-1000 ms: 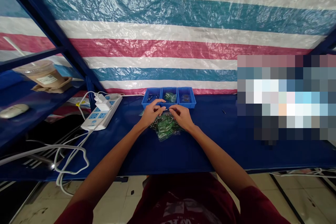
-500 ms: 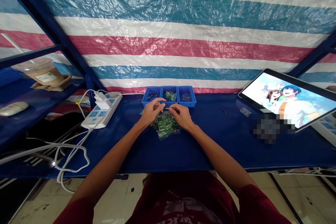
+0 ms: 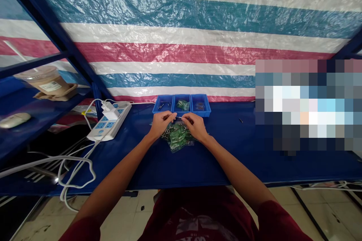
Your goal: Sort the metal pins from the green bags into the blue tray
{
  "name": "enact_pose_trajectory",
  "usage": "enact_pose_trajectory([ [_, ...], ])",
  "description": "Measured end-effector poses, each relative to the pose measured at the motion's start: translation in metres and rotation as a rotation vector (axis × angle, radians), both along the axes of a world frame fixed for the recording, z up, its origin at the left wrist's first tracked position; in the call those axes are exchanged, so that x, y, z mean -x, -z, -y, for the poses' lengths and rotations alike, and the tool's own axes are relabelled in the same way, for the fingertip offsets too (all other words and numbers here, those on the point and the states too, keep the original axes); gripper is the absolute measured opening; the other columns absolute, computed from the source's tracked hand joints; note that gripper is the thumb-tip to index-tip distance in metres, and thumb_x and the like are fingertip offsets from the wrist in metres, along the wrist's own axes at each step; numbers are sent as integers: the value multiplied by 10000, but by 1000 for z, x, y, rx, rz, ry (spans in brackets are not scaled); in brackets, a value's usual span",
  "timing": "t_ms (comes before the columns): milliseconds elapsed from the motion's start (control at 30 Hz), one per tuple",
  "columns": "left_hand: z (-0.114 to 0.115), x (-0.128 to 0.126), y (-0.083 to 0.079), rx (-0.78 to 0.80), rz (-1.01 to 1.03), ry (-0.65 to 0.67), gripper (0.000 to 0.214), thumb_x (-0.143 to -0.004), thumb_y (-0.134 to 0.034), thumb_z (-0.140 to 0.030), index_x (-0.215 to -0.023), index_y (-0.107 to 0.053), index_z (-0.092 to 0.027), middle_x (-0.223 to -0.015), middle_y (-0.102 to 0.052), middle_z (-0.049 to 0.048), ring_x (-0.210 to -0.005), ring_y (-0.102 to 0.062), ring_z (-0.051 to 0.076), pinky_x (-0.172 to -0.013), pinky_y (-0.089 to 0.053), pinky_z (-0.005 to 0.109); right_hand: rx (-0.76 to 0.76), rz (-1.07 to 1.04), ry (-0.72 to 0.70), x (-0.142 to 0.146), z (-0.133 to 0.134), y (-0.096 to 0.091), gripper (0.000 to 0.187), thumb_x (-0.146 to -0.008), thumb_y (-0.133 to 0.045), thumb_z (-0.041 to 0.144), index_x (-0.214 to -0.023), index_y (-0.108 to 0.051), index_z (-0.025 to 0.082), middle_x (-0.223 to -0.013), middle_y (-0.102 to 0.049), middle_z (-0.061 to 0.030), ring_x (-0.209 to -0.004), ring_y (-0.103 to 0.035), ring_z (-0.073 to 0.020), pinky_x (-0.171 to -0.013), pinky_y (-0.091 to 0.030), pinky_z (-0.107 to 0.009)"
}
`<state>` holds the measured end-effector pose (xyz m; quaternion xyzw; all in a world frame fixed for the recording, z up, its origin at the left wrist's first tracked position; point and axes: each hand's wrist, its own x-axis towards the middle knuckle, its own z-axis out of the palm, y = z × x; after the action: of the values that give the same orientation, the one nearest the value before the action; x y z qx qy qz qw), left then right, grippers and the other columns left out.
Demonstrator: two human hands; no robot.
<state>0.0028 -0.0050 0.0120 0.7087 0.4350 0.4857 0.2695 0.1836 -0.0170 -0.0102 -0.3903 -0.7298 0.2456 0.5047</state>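
Observation:
A thin, light-coloured metal pin-like piece (image 3: 179,117) spans the gap between my two hands, too small to name surely. My left hand (image 3: 161,125) is closed, thumb and forefinger pinching its left end. Its other end sits in the pinch of my right hand (image 3: 196,126). Just below my fingers lies a pile of small green-tinted clear plastic bags (image 3: 178,139), with slim dark and silvery metal pieces (image 3: 167,132) at its left side. Behind the hands stand three joined blue bins: the left bin (image 3: 155,107) holds a few metal pieces, the middle bin (image 3: 182,96) green bags, the right bin (image 3: 208,108) small clear packets.
To the left, a white power strip (image 3: 109,123) with a plugged-in charger and loose white cables (image 3: 76,169) lies on the blue table (image 3: 181,173). One small dark piece (image 3: 241,120) is at right. Pixelation covers the far right. A drink cup (image 3: 49,81) and mouse (image 3: 15,120) occupy the side shelf.
The fingers of my left hand, raised and spread before, have folded down into a pinch. My right hand stays almost in place, still pinching the piece.

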Motion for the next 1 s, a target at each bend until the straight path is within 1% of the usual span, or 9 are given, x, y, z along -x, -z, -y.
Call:
enact_pose_trajectory([
  [167,-2,-2,2,49,117,21,261,-742,-715,-415,-766,-718,-155,-544,-584,-10,-429,-394,82,-424,-305,225,67,-57,39,1,0,1,306,-927,-472,432,-849,-648,194,-705,-633,-22,-620,-576,-152,-582,-446,-257],
  [267,-3,-3,3,33,145,27,242,-723,-738,-397,-749,-724,-158,-574,-605,-1,-425,-405,75,-416,-317,223,65,-69,36,1,-1,1,318,-928,-469,440,-830,-647,195,-680,-624,-18,-615,-578,-155,-581,-445,-259],
  [367,-2,-5,2,29,191,41,254,-737,-726,-409,-769,-707,-158,-695,-665,29,-452,-466,78,-415,-352,217,40,-20,32,2,0,1,335,-932,-459,443,-818,-656,196,-685,-637,-26,-638,-590,-163,-602,-447,-265],
  [467,-1,-6,0,84,256,93,277,-795,-667,-428,-855,-666,-157,-716,-679,40,-478,-532,100,-429,-395,218,15,20,52,1,0,1,362,-947,-426,440,-851,-674,196,-710,-651,-35,-671,-606,-172,-625,-450,-269],
  [600,-1,-3,0,118,307,109,269,-844,-597,-434,-878,-578,-168,-702,-679,27,-399,-477,82,-416,-371,220,19,-5,117,-1,1,-1,370,-955,-399,423,-934,-686,190,-718,-653,-36,-671,-609,-172,-628,-450,-266],
  [700,-1,1,-2,58,167,73,254,-865,-574,-412,-915,-617,-167,-626,-622,-4,-417,-432,80,-432,-329,214,20,-29,137,-3,1,-2,369,-958,-391,411,-947,-684,187,-719,-650,-37,-640,-593,-164,-622,-450,-267],
  [833,-1,5,-4,-43,-126,66,285,-877,-561,-415,-910,-710,-175,-663,-607,14,-520,-458,113,-495,-340,234,17,-45,146,-3,2,-4,367,-954,-395,413,-953,-685,188,-742,-658,-47,-670,-603,-173,-629,-459,-273],
  [900,-2,7,-4,-32,-171,100,305,-871,-566,-432,-934,-722,-178,-648,-589,10,-519,-448,120,-498,-332,239,15,-45,151,-3,2,-4,357,-948,-407,408,-952,-686,185,-754,-667,-50,-673,-604,-174,-640,-465,-278],
  [1000,-4,8,-1,26,-136,151,339,-878,-557,-437,-1045,-684,-171,-595,-537,-16,-509,-445,119,-508,-340,231,5,-23,145,-3,1,-3,317,-930,-449,397,-943,-686,187,-768,-679,-45,-637,-586,-161,-656,-472,-282],
])
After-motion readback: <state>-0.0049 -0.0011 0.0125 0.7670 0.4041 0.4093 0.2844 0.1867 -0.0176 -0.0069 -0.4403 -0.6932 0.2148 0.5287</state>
